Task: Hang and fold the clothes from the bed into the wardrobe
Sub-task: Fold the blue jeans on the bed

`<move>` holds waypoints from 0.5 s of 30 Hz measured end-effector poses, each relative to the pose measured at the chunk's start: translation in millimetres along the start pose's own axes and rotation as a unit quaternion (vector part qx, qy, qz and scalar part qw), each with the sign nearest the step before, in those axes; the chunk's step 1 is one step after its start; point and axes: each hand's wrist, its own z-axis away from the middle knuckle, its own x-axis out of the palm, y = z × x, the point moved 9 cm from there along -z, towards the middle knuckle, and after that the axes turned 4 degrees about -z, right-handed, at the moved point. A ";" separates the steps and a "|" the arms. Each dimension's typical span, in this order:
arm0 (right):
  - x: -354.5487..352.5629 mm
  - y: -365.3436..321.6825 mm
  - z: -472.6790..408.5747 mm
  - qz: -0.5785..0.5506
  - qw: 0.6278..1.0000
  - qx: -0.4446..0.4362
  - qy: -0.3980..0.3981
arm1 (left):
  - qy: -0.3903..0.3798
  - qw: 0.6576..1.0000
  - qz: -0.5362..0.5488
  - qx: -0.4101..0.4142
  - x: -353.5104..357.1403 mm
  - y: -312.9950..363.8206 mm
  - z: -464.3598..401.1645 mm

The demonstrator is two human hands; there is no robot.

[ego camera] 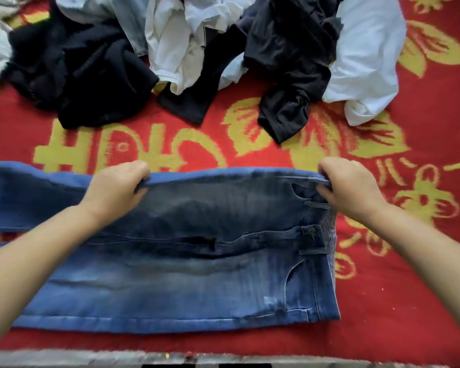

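jeans flat on bed, long axis left-right, waistband right | left hand, right hand both pinching jeans' far edge (fold toward near edge likely)

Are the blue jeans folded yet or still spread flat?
Spread flat: the blue denim jeans show both legs side by side; left hand and right hand grip the far edge.

no readable text, label, brand or number shows. the red blanket carries large yellow woven shapes just beyond the jeans that look like characters, seen upside down and partly covered, but they cannot be read.
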 end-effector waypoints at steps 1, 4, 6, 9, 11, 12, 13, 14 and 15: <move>-12.5 -12.1 22.5 -0.003 0.999 -0.039 0.019 | 0.011 0.999 0.006 0.030 -12.4 13.7 19.1; -8.7 -49.7 91.6 -0.014 0.991 -0.130 -0.027 | -0.016 0.995 0.003 0.095 -11.7 46.0 86.4; 21.1 -72.5 137.8 -0.015 0.980 -0.163 -0.115 | -0.068 0.989 -0.010 0.134 10.3 67.4 137.8; 92.7 -91.5 192.9 0.033 0.937 -0.161 -0.308 | -0.187 0.969 -0.039 0.153 60.2 90.5 199.4; 134.6 -85.4 218.6 0.070 0.905 -0.108 -0.405 | -0.285 0.947 -0.062 0.133 96.6 101.8 223.2; 150.2 -80.1 230.2 0.083 0.888 -0.077 -0.446 | -0.327 0.934 -0.082 0.115 112.5 105.5 233.0; 160.8 -76.4 238.4 0.086 0.870 -0.050 -0.483 | -0.379 0.917 -0.094 0.085 124.9 106.8 240.5; 166.1 -75.2 240.3 0.074 0.862 -0.027 -0.502 | -0.418 0.901 -0.107 0.047 136.3 104.9 247.0; 167.4 -74.8 239.4 0.055 0.861 -0.006 -0.506 | -0.461 0.881 -0.105 0.014 147.6 103.0 255.3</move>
